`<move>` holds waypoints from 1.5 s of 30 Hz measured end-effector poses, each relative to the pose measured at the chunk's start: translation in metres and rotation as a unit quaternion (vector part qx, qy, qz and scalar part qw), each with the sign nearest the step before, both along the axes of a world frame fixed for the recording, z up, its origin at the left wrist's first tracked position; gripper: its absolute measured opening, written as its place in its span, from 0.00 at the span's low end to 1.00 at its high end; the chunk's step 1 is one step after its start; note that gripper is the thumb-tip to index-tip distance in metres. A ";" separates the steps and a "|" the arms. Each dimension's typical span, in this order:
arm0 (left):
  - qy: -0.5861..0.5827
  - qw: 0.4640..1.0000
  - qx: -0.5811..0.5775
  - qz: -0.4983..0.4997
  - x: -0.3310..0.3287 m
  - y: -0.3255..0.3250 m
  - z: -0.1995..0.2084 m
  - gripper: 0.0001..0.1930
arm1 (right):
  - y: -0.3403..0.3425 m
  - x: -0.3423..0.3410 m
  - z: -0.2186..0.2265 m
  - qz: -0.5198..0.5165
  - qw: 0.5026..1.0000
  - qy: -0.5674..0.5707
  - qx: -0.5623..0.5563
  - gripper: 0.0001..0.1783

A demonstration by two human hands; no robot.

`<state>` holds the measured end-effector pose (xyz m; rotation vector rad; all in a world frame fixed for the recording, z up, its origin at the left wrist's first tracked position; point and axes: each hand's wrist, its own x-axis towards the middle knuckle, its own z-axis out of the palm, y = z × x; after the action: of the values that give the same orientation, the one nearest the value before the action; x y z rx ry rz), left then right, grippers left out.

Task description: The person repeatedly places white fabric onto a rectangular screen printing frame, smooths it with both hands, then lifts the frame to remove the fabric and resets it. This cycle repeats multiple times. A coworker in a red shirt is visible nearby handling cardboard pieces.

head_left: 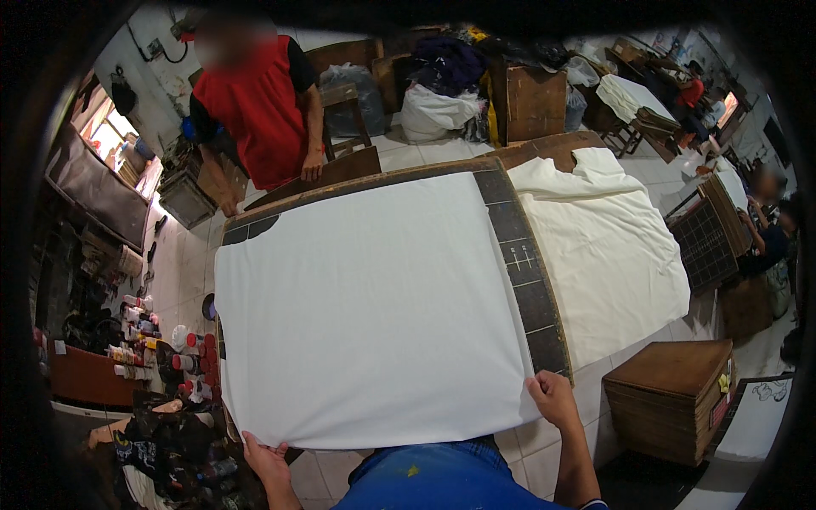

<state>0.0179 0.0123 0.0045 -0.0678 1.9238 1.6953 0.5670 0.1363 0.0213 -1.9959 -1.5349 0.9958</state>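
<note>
A white cloth (365,314), fairly smooth, lies spread over a large dark board (514,229) marked with light grid lines. My left hand (269,466) grips the cloth's near left corner, thumb and fingers closed on the edge. At the near right corner, my right hand (554,399) is closed on the cloth's edge beside the board's rim. Faint creases run along the near edge between the hands. Across the board stands a person in a red and black shirt (255,119), one hand near the board's far left corner.
To the right, a cream garment (603,246) lies creased on another board. A stack of brown boards (667,395) stands at the near right. Bottles and jars (191,365) crowd the floor at left. White and dark bundles (438,110) are piled at the back. Other people work far right.
</note>
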 end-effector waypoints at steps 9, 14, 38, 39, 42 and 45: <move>-0.004 1.000 -0.006 -0.006 0.001 -0.003 -0.003 0.26 | 0.001 0.002 -0.001 0.012 1.000 -0.012 -0.008 0.19; -0.044 0.999 -0.007 -0.011 0.001 -0.001 -0.004 0.23 | 0.003 0.001 -0.004 -0.006 0.999 -0.026 -0.019 0.21; -0.021 0.992 -0.047 -0.117 0.013 -0.005 0.005 0.14 | -0.007 0.005 -0.010 -0.030 0.995 0.087 -0.025 0.17; -0.020 0.988 -0.047 -0.147 0.014 -0.004 0.007 0.14 | -0.011 0.005 -0.007 -0.029 0.994 0.093 -0.046 0.16; -0.013 0.990 -0.021 -0.138 0.023 -0.002 0.007 0.12 | -0.023 0.006 0.000 -0.023 0.990 0.108 -0.088 0.15; -0.032 0.994 -0.004 -0.108 0.032 -0.003 0.003 0.11 | -0.031 0.009 -0.001 -0.041 0.994 0.071 -0.071 0.16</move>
<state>0.0499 0.0091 0.0078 0.0790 1.8207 1.5245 0.5756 0.1057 0.0204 -2.0156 -1.3302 1.2153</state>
